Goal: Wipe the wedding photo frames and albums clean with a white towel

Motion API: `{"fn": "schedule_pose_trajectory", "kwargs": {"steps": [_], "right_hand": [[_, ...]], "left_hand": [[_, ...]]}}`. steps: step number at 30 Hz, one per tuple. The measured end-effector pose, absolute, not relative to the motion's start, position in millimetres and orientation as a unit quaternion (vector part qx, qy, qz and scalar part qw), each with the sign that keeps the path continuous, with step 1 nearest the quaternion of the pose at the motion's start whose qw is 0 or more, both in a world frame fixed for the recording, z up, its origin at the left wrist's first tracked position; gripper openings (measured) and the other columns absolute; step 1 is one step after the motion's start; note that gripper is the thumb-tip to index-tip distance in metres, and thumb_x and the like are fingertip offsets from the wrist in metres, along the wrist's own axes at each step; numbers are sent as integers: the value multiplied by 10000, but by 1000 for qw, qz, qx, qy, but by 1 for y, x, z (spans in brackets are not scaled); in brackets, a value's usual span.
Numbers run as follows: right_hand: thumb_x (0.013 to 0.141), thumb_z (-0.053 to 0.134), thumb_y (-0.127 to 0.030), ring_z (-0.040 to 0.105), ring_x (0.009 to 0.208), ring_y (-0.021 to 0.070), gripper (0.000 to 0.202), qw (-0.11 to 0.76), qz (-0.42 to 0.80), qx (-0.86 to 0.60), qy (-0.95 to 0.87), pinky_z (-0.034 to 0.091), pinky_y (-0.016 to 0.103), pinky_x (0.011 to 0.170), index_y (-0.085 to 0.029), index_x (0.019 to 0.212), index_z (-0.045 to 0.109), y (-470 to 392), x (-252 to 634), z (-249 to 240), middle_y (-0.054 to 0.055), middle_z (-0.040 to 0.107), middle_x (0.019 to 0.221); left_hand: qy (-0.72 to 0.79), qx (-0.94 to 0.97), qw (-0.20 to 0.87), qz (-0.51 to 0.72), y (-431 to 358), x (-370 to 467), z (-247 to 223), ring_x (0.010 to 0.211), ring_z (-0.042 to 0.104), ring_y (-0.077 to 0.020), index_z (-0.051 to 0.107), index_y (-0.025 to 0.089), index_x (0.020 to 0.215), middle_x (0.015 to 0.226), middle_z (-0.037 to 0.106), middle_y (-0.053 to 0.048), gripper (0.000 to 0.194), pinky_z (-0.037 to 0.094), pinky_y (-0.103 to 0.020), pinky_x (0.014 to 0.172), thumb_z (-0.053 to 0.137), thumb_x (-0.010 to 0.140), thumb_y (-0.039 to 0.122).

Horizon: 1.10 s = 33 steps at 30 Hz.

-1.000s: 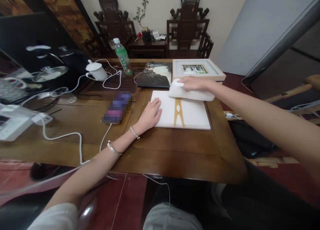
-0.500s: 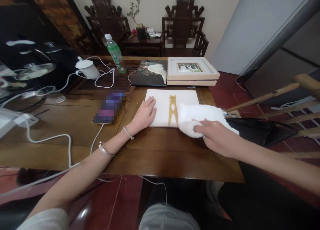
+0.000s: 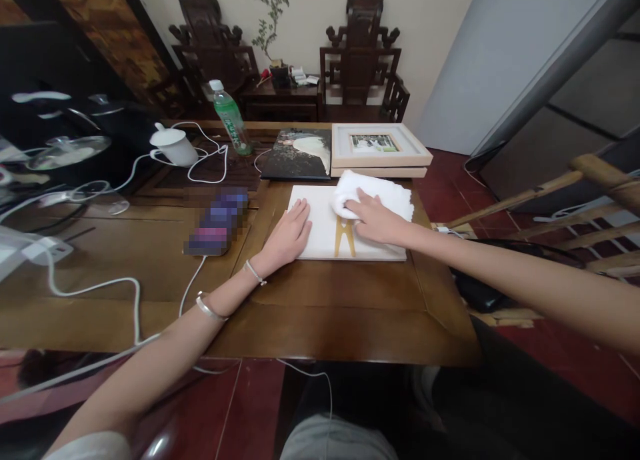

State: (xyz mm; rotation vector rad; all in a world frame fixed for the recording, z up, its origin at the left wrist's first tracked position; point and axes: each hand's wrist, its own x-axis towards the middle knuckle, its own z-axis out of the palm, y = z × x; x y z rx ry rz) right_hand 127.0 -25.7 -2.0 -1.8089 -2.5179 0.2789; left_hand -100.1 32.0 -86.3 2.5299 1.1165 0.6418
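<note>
A white rectangular panel (image 3: 320,237) bearing a tan cat-like figure (image 3: 344,241) lies flat on the wooden table (image 3: 320,313). My left hand (image 3: 291,232) rests on the panel's left edge with its fingers stretched out. A folded white cloth (image 3: 385,192) is gripped in my right hand (image 3: 375,219), which presses it onto the upper right of the panel. The cloth and hand hide the upper part of the figure.
Behind the panel are a dark picture (image 3: 300,155) and stacked light wooden frames (image 3: 383,147). To the left stand a green-labelled bottle (image 3: 231,119), a white lidded cup (image 3: 173,147) and a phone (image 3: 216,223) with its cable. White cords run across the table's left side.
My right hand has moved the cloth up and left, from beside the panel's lower right onto its upper part, covering the figure's head. My left hand has stayed at the panel's left edge.
</note>
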Motion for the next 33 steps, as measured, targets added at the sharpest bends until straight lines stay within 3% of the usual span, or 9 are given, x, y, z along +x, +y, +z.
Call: {"fn": "schedule_pose_trajectory", "kwargs": {"steps": [2, 6, 15, 20, 25, 29, 33], "right_hand": [[788, 405, -23, 132, 1470, 402, 559, 2, 92, -557, -825, 241, 703, 1079, -97, 1335, 492, -25, 113, -7, 225, 423, 1480], [727, 432, 38, 59, 1475, 427, 607, -38, 85, -496, -864, 174, 774, 1068, -134, 1290, 577, -48, 93, -8, 148, 252, 1604], [730, 496, 12, 142, 1466, 422, 563, -96, 125, -442, -883, 303, 732, 1059, -180, 1239, 642, -132, 77, 8, 120, 278, 1596], [754, 419, 29, 199, 1468, 362, 561, -69, 127, -430, -891, 331, 687, 1071, -172, 1236, 623, -115, 88, 11, 103, 350, 1568], [740, 405, 49, 233, 1459, 356, 564, -42, 107, -484, -867, 345, 653, 1075, -131, 1235, 604, -66, 104, 6, 193, 487, 1455], [768, 404, 48, 202, 1463, 383, 566, -25, 64, -518, -853, 323, 675, 1069, -95, 1295, 556, -26, 112, -1, 231, 438, 1478], [796, 403, 33, 166, 1455, 441, 592, -35, 40, -549, -834, 289, 754, 1027, -98, 1364, 507, -6, 98, -7, 201, 307, 1569]], "left_hand": [[387, 882, 153, 221, 32, -100, -86, 1470, 252, -312, 386, 42, 1449, 1547, 337, -222, 549, 243, -523, 1184, 299, 982, 317], [385, 881, 158, 224, 33, -100, -87, 1473, 247, -303, 362, 58, 1464, 1558, 320, -214, 542, 234, -528, 1188, 303, 971, 274], [372, 889, 156, 218, 34, -101, -86, 1479, 231, -292, 366, 83, 1463, 1562, 320, -197, 544, 238, -528, 1188, 341, 938, 224], [379, 887, 151, 216, 32, -99, -84, 1470, 255, -309, 396, 30, 1431, 1541, 341, -233, 534, 245, -536, 1183, 304, 940, 221], [386, 885, 146, 216, 33, -99, -85, 1466, 264, -310, 390, 51, 1439, 1546, 340, -221, 530, 247, -528, 1185, 306, 967, 277], [382, 882, 155, 228, 33, -100, -87, 1469, 261, -304, 402, 73, 1437, 1545, 351, -208, 519, 240, -525, 1188, 316, 968, 277], [380, 873, 177, 250, 33, -99, -87, 1463, 277, -303, 442, 73, 1418, 1538, 370, -197, 521, 230, -521, 1192, 332, 973, 321]]}}
